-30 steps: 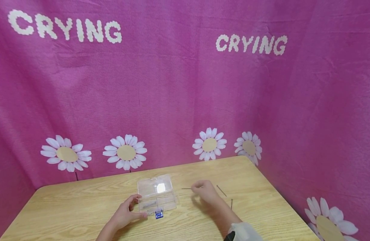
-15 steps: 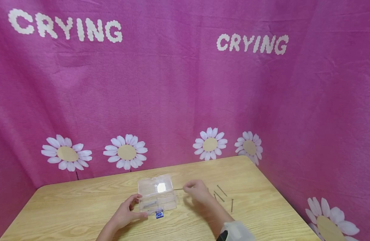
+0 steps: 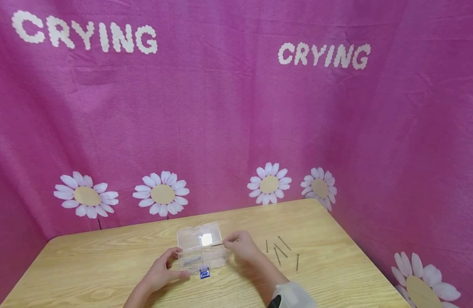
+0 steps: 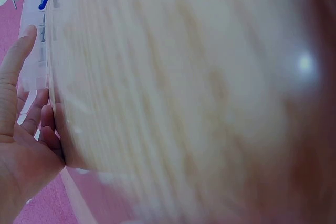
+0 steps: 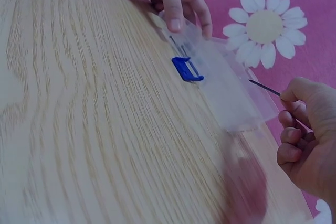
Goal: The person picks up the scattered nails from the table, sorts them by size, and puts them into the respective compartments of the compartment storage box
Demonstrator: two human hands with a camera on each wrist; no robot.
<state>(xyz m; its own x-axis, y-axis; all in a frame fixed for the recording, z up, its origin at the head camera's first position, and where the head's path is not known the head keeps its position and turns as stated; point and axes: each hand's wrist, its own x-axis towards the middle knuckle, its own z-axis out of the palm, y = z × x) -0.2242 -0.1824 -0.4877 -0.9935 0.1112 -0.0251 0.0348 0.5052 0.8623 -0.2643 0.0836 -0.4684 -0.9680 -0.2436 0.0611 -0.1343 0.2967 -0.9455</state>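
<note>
I had the right hand (image 3: 242, 246) at the right end of the clear box (image 3: 214, 259), its grip pinching a thin nail (image 5: 264, 87) between thumb and forefinger. The point reached over the box's right end, near the raised lid (image 3: 190, 238); I couldn't tell whether they touched. The left hand (image 3: 161, 271) gripped the box's left end, thumb at the front. Loose nails (image 3: 285, 243) lay on the table (image 3: 105, 265), right of the box.

I judged the nail light, stiff and smooth, prone to swivel in a loose pinch, so best held firmly near the end away from the point. The box looked light and brittle, likely to slide unless steadied by its end walls.
</note>
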